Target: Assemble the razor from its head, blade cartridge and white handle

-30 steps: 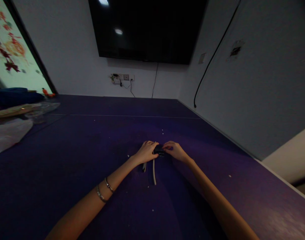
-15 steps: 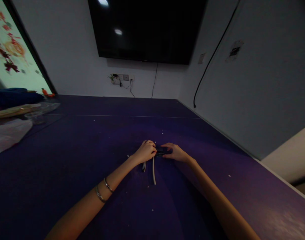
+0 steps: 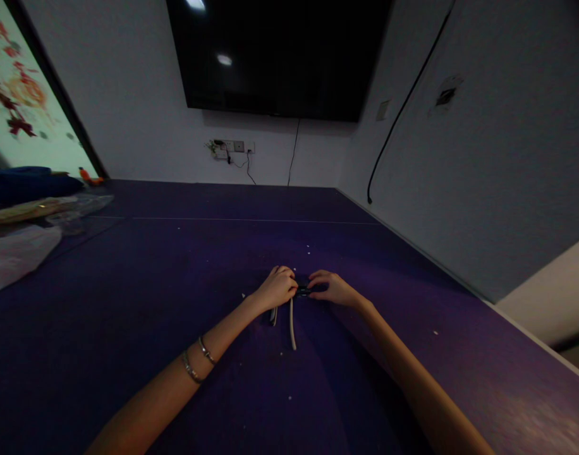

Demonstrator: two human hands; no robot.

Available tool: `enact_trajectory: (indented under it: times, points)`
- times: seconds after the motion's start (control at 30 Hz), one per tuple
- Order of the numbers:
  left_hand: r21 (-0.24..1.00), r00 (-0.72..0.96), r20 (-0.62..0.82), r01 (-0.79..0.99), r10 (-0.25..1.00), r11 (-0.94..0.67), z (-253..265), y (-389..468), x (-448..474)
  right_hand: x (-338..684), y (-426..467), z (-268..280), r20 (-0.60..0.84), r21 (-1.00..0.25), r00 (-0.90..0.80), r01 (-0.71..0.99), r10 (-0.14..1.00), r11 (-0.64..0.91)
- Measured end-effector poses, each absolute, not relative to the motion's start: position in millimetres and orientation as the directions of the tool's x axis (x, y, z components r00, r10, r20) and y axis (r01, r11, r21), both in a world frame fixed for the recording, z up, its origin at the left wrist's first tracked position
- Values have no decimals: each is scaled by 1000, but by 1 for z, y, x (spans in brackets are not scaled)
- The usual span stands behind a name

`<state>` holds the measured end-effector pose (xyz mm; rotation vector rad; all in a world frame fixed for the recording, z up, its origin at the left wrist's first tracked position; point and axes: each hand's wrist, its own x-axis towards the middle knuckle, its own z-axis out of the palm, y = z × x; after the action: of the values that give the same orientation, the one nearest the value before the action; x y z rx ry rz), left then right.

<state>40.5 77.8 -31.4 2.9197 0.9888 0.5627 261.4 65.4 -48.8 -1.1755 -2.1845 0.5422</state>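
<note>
My left hand [image 3: 276,289] is closed, with its fingertips on the left end of a small dark object [image 3: 303,291] lying low over the purple surface. My right hand [image 3: 334,289] has its thumb and a fingertip pinched at that object's right end. What the dark object is cannot be made out. A short off-white cord [image 3: 292,325] runs from beneath my left fingers toward me. Just left of it, a narrow light-and-dark piece [image 3: 273,316] sticks out from under the same hand, mostly hidden.
The purple surface [image 3: 185,265] carries several tiny white scraps. Plastic bags [image 3: 21,253] and a dark blue bundle [image 3: 28,183] lie at the far left. Against the right wall hangs a black cable [image 3: 396,120]. A television [image 3: 280,57] is mounted on the back wall.
The fingers of my right hand have shifted slightly and drawn closer together at the dark object's right end. My left hand and the cord have stayed put.
</note>
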Motion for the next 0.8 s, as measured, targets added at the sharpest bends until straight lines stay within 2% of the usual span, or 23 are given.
enact_trajectory:
  times: [0.37, 0.63, 0.8]
  points:
    - [138, 743, 319, 578, 588, -804, -33, 76, 42, 261, 67, -51, 278, -596, -436, 621, 856, 510]
    - [211, 666, 411, 595, 623, -775, -18, 84, 36, 252, 62, -49, 267, -558, -407, 674, 874, 484]
    - [235, 622, 447, 611, 642, -756, -5, 91, 26, 252, 63, -48, 263, -588, -396, 658, 880, 471]
